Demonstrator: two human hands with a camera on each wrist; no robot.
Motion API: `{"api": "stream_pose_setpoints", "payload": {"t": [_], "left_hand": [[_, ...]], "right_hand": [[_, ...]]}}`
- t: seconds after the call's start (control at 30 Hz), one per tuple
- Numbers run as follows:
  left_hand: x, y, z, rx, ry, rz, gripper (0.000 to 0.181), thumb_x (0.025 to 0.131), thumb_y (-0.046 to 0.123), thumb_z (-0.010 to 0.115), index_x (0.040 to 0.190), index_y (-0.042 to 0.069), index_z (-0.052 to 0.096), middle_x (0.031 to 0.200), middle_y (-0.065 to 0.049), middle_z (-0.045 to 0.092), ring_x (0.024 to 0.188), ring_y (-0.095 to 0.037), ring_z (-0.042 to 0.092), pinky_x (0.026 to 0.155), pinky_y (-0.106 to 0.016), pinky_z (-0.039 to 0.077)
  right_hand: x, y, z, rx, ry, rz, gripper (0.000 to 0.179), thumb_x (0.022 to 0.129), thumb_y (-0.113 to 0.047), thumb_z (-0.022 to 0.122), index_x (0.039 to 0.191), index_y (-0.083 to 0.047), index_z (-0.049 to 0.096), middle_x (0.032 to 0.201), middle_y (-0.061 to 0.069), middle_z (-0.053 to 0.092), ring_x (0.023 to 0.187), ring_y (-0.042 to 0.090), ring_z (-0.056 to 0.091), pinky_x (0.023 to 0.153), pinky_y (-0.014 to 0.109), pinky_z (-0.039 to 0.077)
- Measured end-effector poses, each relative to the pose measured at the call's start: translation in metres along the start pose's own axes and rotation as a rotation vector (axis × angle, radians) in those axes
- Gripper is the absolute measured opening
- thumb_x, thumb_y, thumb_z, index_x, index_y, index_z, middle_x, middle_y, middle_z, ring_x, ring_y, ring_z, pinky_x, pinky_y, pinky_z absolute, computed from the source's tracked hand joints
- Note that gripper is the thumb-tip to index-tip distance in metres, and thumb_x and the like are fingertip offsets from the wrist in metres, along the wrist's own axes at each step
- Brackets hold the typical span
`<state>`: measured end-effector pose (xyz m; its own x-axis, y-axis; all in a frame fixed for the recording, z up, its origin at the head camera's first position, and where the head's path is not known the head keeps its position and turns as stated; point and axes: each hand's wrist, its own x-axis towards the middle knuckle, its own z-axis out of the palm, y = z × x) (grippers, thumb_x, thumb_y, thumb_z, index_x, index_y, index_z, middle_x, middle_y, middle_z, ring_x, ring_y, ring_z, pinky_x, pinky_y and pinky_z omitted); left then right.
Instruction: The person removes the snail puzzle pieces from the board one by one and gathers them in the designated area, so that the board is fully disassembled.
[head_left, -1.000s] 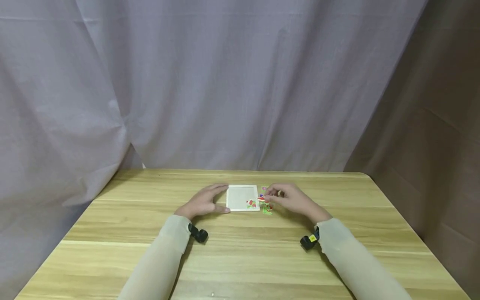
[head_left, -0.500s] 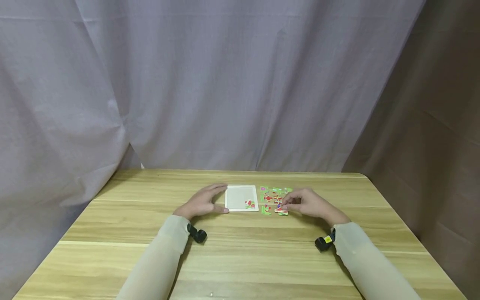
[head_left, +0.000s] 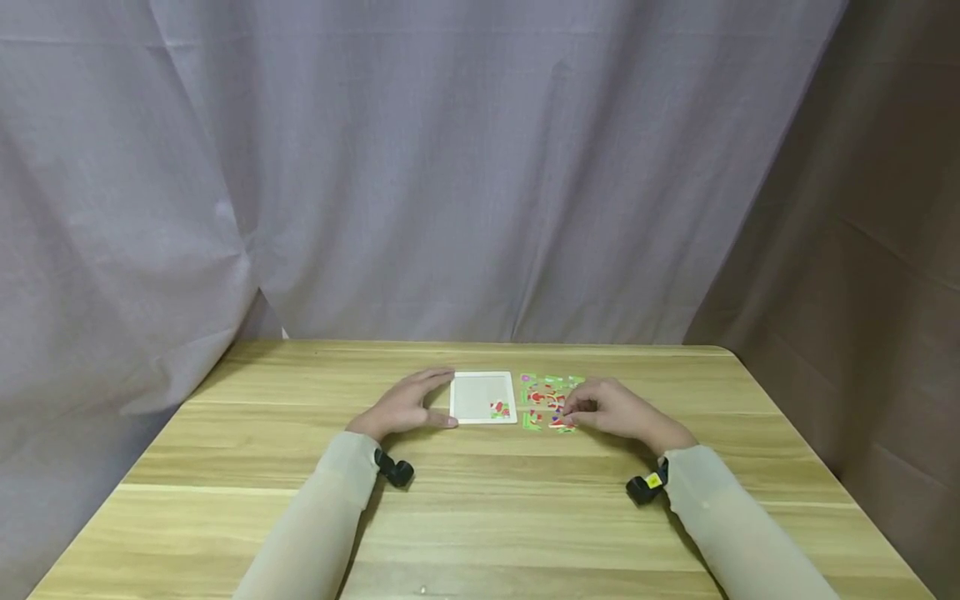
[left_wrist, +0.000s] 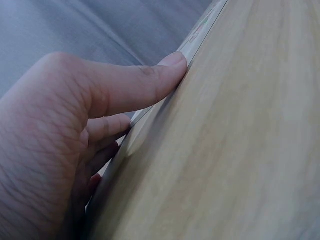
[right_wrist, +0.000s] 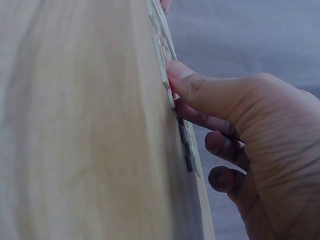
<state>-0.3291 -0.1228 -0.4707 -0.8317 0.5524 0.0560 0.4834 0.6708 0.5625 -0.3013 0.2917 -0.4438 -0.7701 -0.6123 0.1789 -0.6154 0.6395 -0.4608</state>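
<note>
A white-rimmed square puzzle tray [head_left: 471, 396] lies on the table in the head view, a printed red-and-green puzzle piece [head_left: 500, 410] in its front right corner. Along its left side my left hand [head_left: 408, 404] rests with thumb and fingers extended, the thumb [left_wrist: 165, 75] touching the rim near the front corner. To the right of the tray lie several loose puzzle pieces [head_left: 536, 396]. At their front right, my right hand [head_left: 615, 408] pinches a red-and-white puzzle piece [head_left: 557, 423] by thumb and fingertips, low over the table. The right thumb [right_wrist: 185, 82] covers part of this piece.
The pale wooden table [head_left: 480, 508] has its far edge just behind the tray. A grey curtain [head_left: 420, 167] hangs behind it, and a darker brown curtain [head_left: 862, 333] hangs at the right.
My right hand has moved right, from beside the tray's right rim to the front right of the loose pieces, uncovering them. Over the last half second it barely moves. The left hand stays put.
</note>
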Motion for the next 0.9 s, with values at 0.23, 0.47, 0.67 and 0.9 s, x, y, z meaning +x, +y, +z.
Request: {"api": "stream_pose_setpoints", "payload": {"t": [0.23, 0.47, 0.67, 0.9], "left_hand": [[-0.0015, 0.0008, 0.0, -0.011, 0.004, 0.0, 0.1, 0.093, 0.053, 0.083, 0.173, 0.009, 0.044, 0.182, -0.016, 0.039, 0.168, -0.047, 0.037, 0.137, -0.075, 0.026], [-0.0021, 0.0018, -0.0009, -0.012, 0.008, 0.005, 0.1, 0.092, 0.053, 0.084, 0.172, 0.008, 0.044, 0.182, -0.017, 0.04, 0.167, -0.048, 0.038, 0.137, -0.076, 0.026], [-0.003, 0.0033, -0.0014, -0.015, 0.002, -0.007, 0.1, 0.092, 0.052, 0.084, 0.173, 0.008, 0.044, 0.182, -0.017, 0.039, 0.168, -0.047, 0.037, 0.137, -0.075, 0.025], [-0.0019, 0.0017, -0.0006, -0.006, 0.004, -0.002, 0.1, 0.092, 0.052, 0.083, 0.173, 0.009, 0.044, 0.183, -0.016, 0.038, 0.168, -0.047, 0.037, 0.137, -0.075, 0.026]], "right_hand": [[0.0001, 0.0025, 0.0026, 0.017, 0.015, -0.039, 0.003, 0.098, -0.013, 0.088, 0.098, -0.015, 0.085, 0.098, -0.004, 0.082, 0.086, 0.0, 0.061, 0.076, 0.025, 0.054], [0.0009, 0.0033, 0.0031, -0.017, 0.007, -0.02, 0.006, 0.099, -0.013, 0.086, 0.099, -0.019, 0.085, 0.098, -0.008, 0.081, 0.085, -0.002, 0.06, 0.085, 0.032, 0.057], [0.0007, 0.0032, 0.0024, -0.014, 0.004, -0.019, 0.006, 0.099, -0.014, 0.086, 0.098, -0.02, 0.084, 0.098, -0.009, 0.081, 0.085, -0.002, 0.059, 0.081, 0.028, 0.056], [0.0014, 0.0027, 0.0019, 0.011, 0.006, -0.009, 0.004, 0.099, -0.015, 0.088, 0.099, -0.018, 0.085, 0.093, -0.008, 0.076, 0.082, 0.0, 0.055, 0.073, 0.023, 0.052]]}}
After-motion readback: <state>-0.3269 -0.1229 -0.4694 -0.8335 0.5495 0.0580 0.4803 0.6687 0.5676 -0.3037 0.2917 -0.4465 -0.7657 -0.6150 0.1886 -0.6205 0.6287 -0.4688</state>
